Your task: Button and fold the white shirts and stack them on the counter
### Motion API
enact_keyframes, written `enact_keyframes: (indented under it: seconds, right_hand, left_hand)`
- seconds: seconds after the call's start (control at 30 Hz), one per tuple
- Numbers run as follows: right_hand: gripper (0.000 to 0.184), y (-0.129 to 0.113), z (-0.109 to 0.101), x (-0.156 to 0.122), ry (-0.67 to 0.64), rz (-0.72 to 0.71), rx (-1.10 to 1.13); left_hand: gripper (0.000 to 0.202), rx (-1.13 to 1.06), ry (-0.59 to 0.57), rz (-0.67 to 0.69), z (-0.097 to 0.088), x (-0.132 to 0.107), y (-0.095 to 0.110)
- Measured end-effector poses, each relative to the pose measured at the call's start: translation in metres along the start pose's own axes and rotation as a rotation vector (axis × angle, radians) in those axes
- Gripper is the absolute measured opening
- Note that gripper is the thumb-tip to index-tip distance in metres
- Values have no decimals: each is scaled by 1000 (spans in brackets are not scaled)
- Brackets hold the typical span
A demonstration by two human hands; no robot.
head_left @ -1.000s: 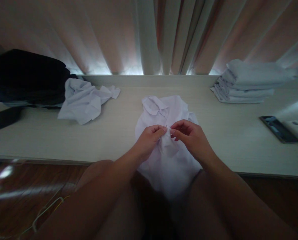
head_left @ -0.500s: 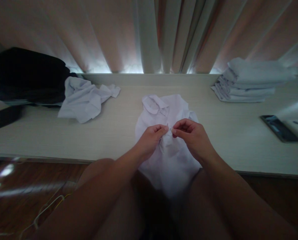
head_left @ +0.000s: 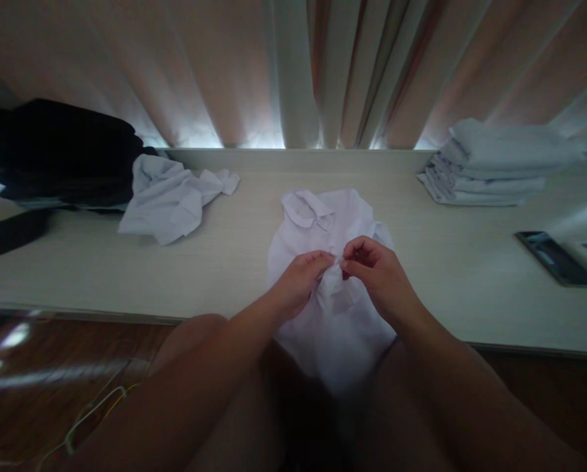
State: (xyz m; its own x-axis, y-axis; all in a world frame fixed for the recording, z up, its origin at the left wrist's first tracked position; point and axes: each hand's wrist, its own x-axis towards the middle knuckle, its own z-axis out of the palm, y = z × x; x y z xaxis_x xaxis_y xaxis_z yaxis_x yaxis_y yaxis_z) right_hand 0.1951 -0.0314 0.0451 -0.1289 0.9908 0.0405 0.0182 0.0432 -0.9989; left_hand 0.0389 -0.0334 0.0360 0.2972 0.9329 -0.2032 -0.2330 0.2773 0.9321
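A white collared shirt lies front up on the pale ledge, its collar toward the curtain and its lower end hanging over the edge onto my lap. My left hand pinches the front placket between thumb and forefinger. Right beside it, my right hand pinches the same strip of cloth, thumb against forefinger, the other fingers curled. The fabric is gathered and slightly raised between the two hands. Any button at the fingertips is too small to make out.
A crumpled white garment lies at the left, against a stack of black clothes. Folded white clothes are piled at the back right. A dark phone lies near the right edge. Pale cables trail on the wooden floor.
Both hands stay at the placket with their fingertips a little closer together. The whole view has shifted slightly; the shirt lies as before.
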Motion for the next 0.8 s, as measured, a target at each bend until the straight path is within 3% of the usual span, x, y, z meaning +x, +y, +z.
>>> enact_keyframes:
  seconds: [0.2,0.33,0.8]
  right_hand:
    - [13,-1,-2,-1,-23,21,37]
    - [9,0,-4,-1,-69,23,-7]
    - [16,-1,-9,0,-93,21,7]
  left_hand:
    - [24,458,57,221,-6,-2,10]
    - [27,637,46,307,-8,-4,11]
    - [21,747,47,318,-5,-12,15]
